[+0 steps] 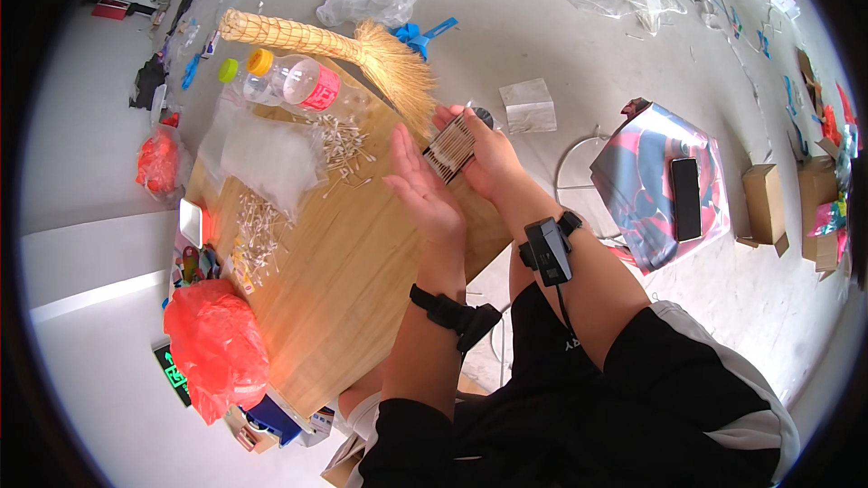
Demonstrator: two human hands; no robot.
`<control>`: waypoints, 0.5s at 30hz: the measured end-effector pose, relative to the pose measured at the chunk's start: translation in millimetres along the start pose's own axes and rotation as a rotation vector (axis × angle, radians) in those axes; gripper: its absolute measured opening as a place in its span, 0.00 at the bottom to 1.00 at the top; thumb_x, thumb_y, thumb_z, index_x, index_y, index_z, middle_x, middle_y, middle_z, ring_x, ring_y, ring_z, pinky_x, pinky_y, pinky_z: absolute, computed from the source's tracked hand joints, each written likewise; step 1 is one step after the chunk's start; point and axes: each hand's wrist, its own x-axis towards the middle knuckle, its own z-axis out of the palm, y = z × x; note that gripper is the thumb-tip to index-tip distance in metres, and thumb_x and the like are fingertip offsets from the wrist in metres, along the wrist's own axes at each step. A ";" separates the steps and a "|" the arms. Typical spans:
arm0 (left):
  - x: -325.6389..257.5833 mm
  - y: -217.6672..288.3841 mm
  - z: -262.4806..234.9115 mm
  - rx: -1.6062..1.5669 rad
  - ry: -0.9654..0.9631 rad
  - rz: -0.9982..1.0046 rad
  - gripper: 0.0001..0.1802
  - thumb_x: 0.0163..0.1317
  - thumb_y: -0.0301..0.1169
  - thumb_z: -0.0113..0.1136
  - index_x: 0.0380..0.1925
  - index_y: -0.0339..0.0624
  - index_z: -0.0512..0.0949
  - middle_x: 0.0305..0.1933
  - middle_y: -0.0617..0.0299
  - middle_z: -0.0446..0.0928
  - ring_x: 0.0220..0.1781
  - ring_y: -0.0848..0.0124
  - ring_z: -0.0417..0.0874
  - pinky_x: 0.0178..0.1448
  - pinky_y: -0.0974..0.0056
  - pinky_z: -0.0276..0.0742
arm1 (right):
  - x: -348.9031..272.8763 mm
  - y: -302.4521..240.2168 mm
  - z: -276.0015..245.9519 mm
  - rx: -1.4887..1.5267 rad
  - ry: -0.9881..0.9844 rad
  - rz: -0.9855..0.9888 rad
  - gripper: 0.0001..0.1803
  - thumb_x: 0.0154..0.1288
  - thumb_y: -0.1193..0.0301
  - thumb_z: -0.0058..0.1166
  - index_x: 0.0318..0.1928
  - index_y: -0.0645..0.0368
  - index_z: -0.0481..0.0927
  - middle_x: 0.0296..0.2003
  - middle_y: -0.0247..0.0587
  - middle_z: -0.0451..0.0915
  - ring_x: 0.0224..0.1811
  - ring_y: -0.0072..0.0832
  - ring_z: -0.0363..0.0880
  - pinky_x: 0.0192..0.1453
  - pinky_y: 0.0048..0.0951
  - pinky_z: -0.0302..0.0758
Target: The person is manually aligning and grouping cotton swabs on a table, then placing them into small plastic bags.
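Observation:
My right hand (495, 155) grips a small box (449, 146) that shows a row of thin pale sticks with dark ends. A dark round piece (485, 117) shows beside its fingers. Close by on the left, my left hand (425, 194) is held palm up with its fingers stretched out and nothing in it. Both hands are over the far right edge of the wooden table (353, 271). Loose cotton swabs (344, 143) lie in a heap on the table, with another pile of cotton swabs (258, 233) nearer its left edge. Between them rests a whitish plastic bag (267, 155).
A straw hand broom (393, 63) lies across the table's far edge, beside clear plastic bottles (294, 81). A red plastic bag (217, 348) sits at the near left corner. On the right, a phone (686, 199) lies on a covered stool (633, 172) near cardboard boxes (764, 206).

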 end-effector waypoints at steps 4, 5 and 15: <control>2.2 -3.3 2.9 -0.016 -0.008 0.002 0.48 0.75 0.65 0.16 0.77 0.33 0.50 0.83 0.47 0.47 0.85 0.55 0.41 0.85 0.50 0.33 | 0.9 1.0 -0.3 0.000 -0.010 -0.012 0.12 0.82 0.66 0.42 0.52 0.60 0.75 0.60 0.47 0.78 0.68 0.40 0.74 0.72 0.45 0.71; 2.7 -4.3 3.9 -0.018 -0.012 0.003 0.49 0.75 0.66 0.17 0.77 0.33 0.50 0.83 0.47 0.47 0.85 0.54 0.42 0.85 0.49 0.34 | 0.8 1.3 -0.1 -0.003 -0.013 -0.018 0.12 0.82 0.66 0.43 0.52 0.61 0.75 0.59 0.47 0.78 0.67 0.41 0.74 0.72 0.45 0.71; 0.3 -8.7 4.7 -0.114 0.005 -0.009 0.48 0.74 0.67 0.18 0.78 0.38 0.49 0.83 0.52 0.47 0.85 0.55 0.41 0.85 0.48 0.37 | -3.4 -2.6 5.2 0.055 0.003 0.010 0.10 0.77 0.70 0.46 0.51 0.62 0.75 0.56 0.48 0.79 0.64 0.41 0.76 0.70 0.48 0.73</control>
